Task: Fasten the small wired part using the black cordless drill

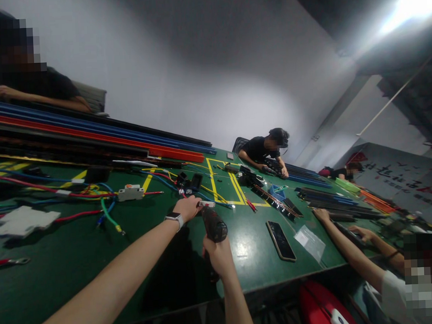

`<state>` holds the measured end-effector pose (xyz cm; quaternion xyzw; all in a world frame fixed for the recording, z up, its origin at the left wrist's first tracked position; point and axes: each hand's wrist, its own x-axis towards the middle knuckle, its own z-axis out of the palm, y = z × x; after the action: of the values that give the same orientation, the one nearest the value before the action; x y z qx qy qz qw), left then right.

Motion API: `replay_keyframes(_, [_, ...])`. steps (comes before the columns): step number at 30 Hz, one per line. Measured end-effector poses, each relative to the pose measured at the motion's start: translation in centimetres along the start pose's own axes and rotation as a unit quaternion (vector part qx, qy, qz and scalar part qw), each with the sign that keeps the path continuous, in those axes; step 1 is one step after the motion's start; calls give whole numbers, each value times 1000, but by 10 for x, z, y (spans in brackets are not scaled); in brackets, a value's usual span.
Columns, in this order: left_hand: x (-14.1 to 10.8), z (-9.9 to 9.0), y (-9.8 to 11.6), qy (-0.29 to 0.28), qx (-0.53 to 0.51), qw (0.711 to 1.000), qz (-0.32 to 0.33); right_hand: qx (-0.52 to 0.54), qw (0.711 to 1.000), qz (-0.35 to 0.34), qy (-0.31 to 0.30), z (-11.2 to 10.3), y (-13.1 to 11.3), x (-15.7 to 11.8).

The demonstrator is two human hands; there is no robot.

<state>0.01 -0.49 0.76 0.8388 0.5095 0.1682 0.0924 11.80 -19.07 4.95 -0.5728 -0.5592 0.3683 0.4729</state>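
Observation:
My right hand (pixel 220 255) is wrapped round the grip of a dark cordless drill (pixel 214 224), which points away from me over the green table. The drill's front end is at a small white part with red marks (pixel 207 204). My left hand (pixel 189 208), with a watch on its wrist, pinches that part, whose exact kind I cannot make out. Just beyond my left hand lie black connectors (pixel 193 183) joined to coloured wires. To its left, a white circuit breaker (pixel 131 192) sits among red, blue and green cables with crimped ends.
A phone (pixel 281 240) and a clear plastic bag (pixel 310 244) lie right of the drill. Beyond are a black strip with copper contacts (pixel 275 200) and a blue piece (pixel 277 192). Long blue and red rails (pixel 172 152) line the far edge. Several co-workers sit around the table.

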Motion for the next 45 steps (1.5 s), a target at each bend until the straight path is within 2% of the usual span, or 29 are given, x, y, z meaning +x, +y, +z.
replay_keyframes(9, [0, -2, 1, -7, -9, 1000, -10, 2, 1000, 7, 0, 0, 2, 0])
replay_keyframes(14, [0, -1, 1, -9, -9, 1000, -18, -20, 1000, 17, 2, 1, -6, -1])
replay_keyframes(21, [1, 1, 0, 6, -2, 1000, -1, -24, 1000, 13, 8, 1, -5, -2])
replay_keyframes(29, [-1, -5, 2, -16, -9, 1000, -11, -10, 1000, 12, 7, 1, -7, -2])
replay_keyframes(35, [1, -2, 2, -6, -18, 1000, -5, -16, 1000, 11, 13, 1, -13, -3])
replay_keyframes(45, [3, -1, 1, -23, -19, 1000, -4, -38, 999, 12, 16, 1, -15, -4])
